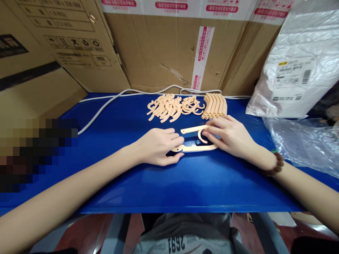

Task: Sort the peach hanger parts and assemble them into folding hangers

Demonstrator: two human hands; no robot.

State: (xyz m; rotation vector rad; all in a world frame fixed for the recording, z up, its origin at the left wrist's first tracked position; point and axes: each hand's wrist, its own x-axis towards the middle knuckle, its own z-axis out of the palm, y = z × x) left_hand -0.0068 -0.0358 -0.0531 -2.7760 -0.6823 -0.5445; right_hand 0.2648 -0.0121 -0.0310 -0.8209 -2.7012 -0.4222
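Observation:
A cream plastic folding hanger (197, 148) is held between my two hands above the blue table. My left hand (160, 146) pinches a short curved end piece (178, 148) at the tip of its nearer arm. Fingers of my right hand (230, 135) are closed on the hanger's right part, covering its centre joint. The hanger's hook (201, 137) curls between the two arms, and the farther arm (192, 129) points left with a hole at its tip. Beyond my hands lie a heap of short curved pieces (165, 107), several loose hooks (191, 105) and a neat row of longer arms (215, 106).
The blue table (148, 187) backs onto a large taped cardboard box (159, 53). A white cable (106, 106) runs along the rear. At right stand a white plastic parcel bag (288, 81) and clear plastic film (304, 141). Another carton (66, 63) fills the left rear.

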